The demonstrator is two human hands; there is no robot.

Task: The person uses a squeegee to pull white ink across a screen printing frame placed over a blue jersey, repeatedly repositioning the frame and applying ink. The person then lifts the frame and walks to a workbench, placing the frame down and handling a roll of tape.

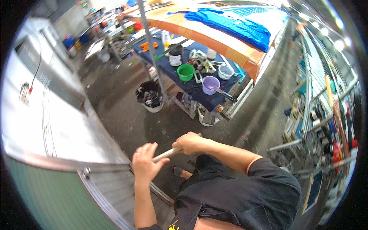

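Note:
In front of my body, my right hand is wrapped around one end of a pale stick or bar. The bar looks like wood and slants down toward my left hand. That hand has its fingers stretched upward and its thumb apart, with the bar's other end at its palm. Whether the palm touches the bar, I cannot tell. Below the hands are the dark floor and part of my foot.
Ahead stands a blue-covered table with a green bowl, a purple tub and a white tub. A full waste bucket sits beside it. A metal-edged green surface lies left; cluttered racks line the right.

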